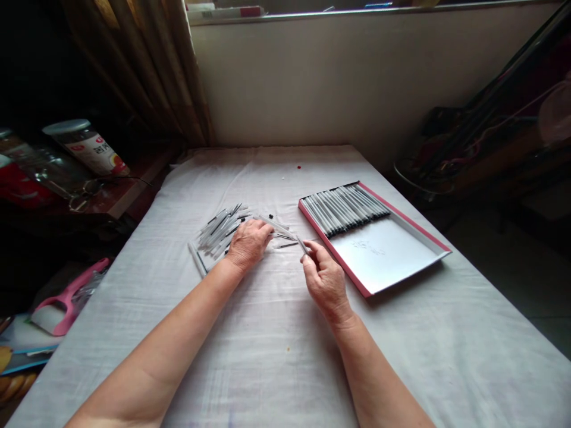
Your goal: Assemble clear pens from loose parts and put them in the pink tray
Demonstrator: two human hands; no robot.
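— What does the right hand [325, 279] have?

— A single pen [302, 244], pinched between thumb and fingertips; the other fingers are curled in; the pen points up and away to the left, just off the near corner of the tray [404, 270].

— And the left hand [248, 242]?

— Palm down on the right edge of the loose pens [218, 229], fingers bent over them; I cannot tell whether it grips one or only rests there.

— Where do those lie?

— In a scattered heap on the white cloth [267, 345], left of centre; a few strays reach toward the right hand; the two hands are near each other but not touching.

— The tray?

— Red-rimmed, white inside, set at a slant to the right; a row of pens [345, 208] lies side by side across its far end; its near half is bare.

— Anything else?

— A jar [89, 145] on the dark shelf at far left; a pink tool [66, 303] below it, beside the cloth; a curtain [147, 65] hangs in the back corner.
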